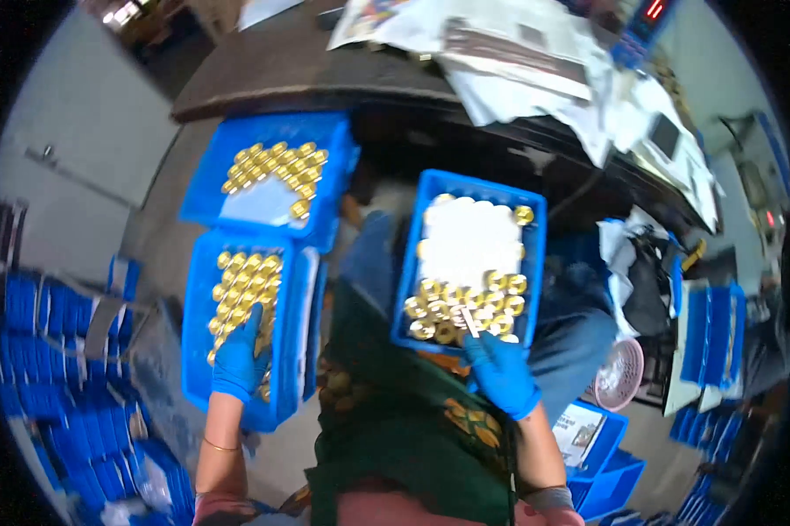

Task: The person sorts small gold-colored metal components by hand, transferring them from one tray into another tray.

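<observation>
My left hand [240, 358], in a blue glove, reaches into the lower left blue bin [199, 351]. Its fingers are stretched out over rows of shiny gold ring-like metal pieces [248, 279], and nothing shows in its grip. Over the near edge of another blue bin [538, 254] on my lap, my right hand [503, 373], also gloved, pinches a thin pale stick [471, 322]; its exact kind is unclear. Gold pieces [500, 302] lie loose at that bin's near end. Farther back in it sits a bright white layer [469, 237], too glaring to make out.
Beyond the left bin, a blue bin [228, 131] holds more gold pieces. A dark table [263, 74] with papers [518, 61] runs across the back. Stacked blue bins [62, 351] stand at left. A pink basket [620, 373] and blue bins [610, 478] are at right.
</observation>
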The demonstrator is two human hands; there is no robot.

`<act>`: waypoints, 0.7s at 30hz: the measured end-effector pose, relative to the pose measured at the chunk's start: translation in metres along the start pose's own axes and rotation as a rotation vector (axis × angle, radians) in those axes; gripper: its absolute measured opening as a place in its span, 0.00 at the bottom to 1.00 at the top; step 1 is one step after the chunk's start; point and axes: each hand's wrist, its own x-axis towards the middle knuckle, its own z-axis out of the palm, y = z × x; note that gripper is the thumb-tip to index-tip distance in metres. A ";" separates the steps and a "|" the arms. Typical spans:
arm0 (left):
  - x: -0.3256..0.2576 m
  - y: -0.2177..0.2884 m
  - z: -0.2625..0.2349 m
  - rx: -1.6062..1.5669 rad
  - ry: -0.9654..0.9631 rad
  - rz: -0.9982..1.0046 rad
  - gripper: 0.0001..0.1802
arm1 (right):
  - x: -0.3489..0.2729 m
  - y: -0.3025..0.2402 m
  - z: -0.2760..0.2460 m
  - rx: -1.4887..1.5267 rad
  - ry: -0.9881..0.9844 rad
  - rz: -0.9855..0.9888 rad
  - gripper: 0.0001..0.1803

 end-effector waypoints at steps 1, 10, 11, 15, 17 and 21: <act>0.005 0.038 0.011 0.628 -0.071 0.412 0.27 | 0.001 -0.012 -0.001 0.014 -0.021 0.034 0.18; 0.145 0.151 0.298 0.319 -0.318 1.117 0.23 | -0.002 0.025 -0.014 0.157 0.065 -0.045 0.16; 0.152 0.156 0.323 0.341 -0.299 1.094 0.24 | -0.004 0.029 -0.017 0.164 0.076 -0.047 0.16; 0.155 0.175 0.386 0.430 -0.306 0.932 0.25 | -0.006 0.028 -0.032 0.187 0.148 -0.018 0.15; 0.157 0.173 0.400 0.463 -0.260 0.906 0.25 | -0.007 0.026 -0.036 0.348 0.113 0.095 0.14; 0.161 0.173 0.401 0.416 -0.230 0.850 0.23 | -0.001 0.041 -0.038 0.098 0.206 -0.307 0.16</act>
